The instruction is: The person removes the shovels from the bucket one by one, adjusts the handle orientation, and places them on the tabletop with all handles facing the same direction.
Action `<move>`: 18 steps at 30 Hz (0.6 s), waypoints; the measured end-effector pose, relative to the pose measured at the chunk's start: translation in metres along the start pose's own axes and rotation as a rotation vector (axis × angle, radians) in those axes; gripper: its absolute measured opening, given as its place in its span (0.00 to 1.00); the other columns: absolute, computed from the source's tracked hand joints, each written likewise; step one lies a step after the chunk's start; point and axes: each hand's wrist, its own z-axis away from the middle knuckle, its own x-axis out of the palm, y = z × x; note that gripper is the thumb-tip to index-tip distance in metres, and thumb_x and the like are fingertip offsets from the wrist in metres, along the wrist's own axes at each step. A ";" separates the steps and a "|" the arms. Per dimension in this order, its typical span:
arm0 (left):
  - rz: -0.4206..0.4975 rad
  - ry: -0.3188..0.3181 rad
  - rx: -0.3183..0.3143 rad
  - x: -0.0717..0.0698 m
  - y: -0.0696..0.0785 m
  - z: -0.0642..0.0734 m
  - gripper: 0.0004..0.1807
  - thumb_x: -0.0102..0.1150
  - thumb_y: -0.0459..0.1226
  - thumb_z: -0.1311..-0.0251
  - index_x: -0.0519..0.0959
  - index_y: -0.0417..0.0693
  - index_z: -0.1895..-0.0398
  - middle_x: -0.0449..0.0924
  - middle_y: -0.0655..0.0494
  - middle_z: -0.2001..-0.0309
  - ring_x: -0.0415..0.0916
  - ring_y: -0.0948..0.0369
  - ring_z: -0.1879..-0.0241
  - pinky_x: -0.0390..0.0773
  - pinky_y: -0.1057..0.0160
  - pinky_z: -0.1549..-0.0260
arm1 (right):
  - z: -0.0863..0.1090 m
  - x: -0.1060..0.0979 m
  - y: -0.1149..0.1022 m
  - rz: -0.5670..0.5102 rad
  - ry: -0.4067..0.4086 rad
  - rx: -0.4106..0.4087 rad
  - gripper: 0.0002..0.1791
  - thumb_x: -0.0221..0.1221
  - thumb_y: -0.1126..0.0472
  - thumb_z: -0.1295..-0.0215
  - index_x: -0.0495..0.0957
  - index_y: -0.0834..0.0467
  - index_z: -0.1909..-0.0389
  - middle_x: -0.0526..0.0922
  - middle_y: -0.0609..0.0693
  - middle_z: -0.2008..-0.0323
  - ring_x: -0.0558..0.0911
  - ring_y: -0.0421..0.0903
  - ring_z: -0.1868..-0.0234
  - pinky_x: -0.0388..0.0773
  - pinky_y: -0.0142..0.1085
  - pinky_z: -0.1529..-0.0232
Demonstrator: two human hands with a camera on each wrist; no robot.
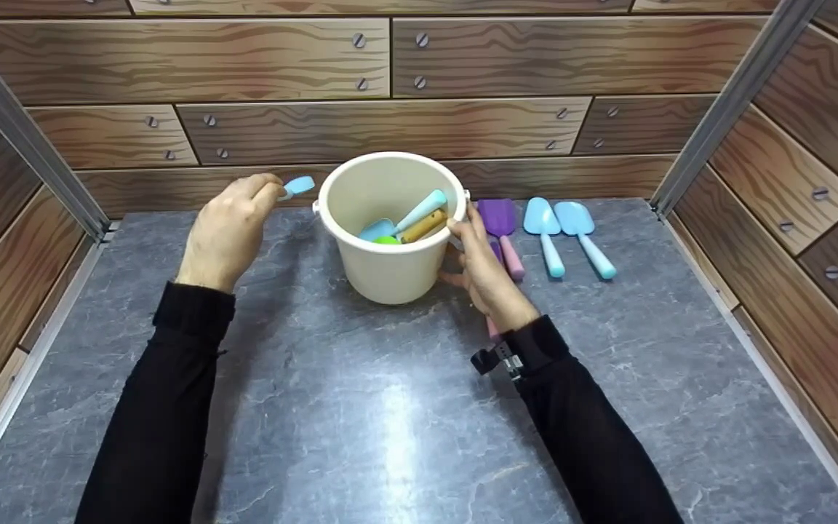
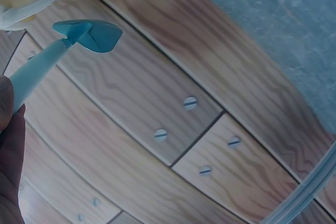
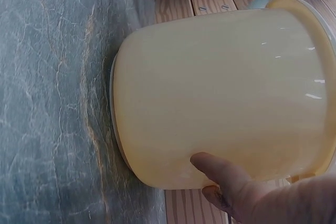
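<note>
My left hand is raised left of the bucket and grips a toy shovel by its turquoise handle. The shovel's blue blade points toward the bucket's rim. The cream bucket stands upright near the back wall. On its right side my right hand holds it, fingertips at the rim and thumb against the outer wall. Inside the bucket lie a blue shovel with a turquoise handle, a mustard-yellow handle and something bright green.
Right of the bucket lie a purple shovel with a pink handle, another pink handle partly under my right hand, and two blue shovels side by side. Wood-patterned walls enclose the grey marbled table at back and sides.
</note>
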 end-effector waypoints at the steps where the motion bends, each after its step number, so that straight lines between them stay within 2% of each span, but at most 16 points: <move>1: 0.002 -0.008 -0.007 0.002 -0.001 0.002 0.08 0.63 0.23 0.21 0.88 0.31 0.47 0.93 0.37 0.44 0.94 0.37 0.45 0.96 0.42 0.43 | 0.000 0.000 0.000 -0.002 0.000 -0.001 0.53 0.50 0.42 0.15 0.32 0.39 0.00 0.35 0.58 0.00 0.42 0.75 0.02 0.59 0.82 0.11; 10: 0.023 -0.091 -0.069 0.011 -0.012 0.018 0.08 0.66 0.25 0.22 0.91 0.32 0.47 0.95 0.39 0.44 0.94 0.38 0.44 0.96 0.41 0.42 | 0.001 0.000 0.000 -0.002 -0.002 0.000 0.53 0.50 0.43 0.16 0.32 0.39 0.00 0.36 0.57 0.00 0.42 0.74 0.02 0.59 0.82 0.11; 18: 0.041 -0.168 -0.135 0.017 -0.019 0.031 0.10 0.66 0.24 0.24 0.92 0.34 0.47 0.95 0.39 0.41 0.94 0.37 0.41 0.95 0.39 0.39 | 0.001 0.000 -0.001 0.001 0.005 0.000 0.53 0.51 0.43 0.15 0.32 0.39 0.00 0.36 0.61 0.01 0.45 0.75 0.03 0.60 0.82 0.11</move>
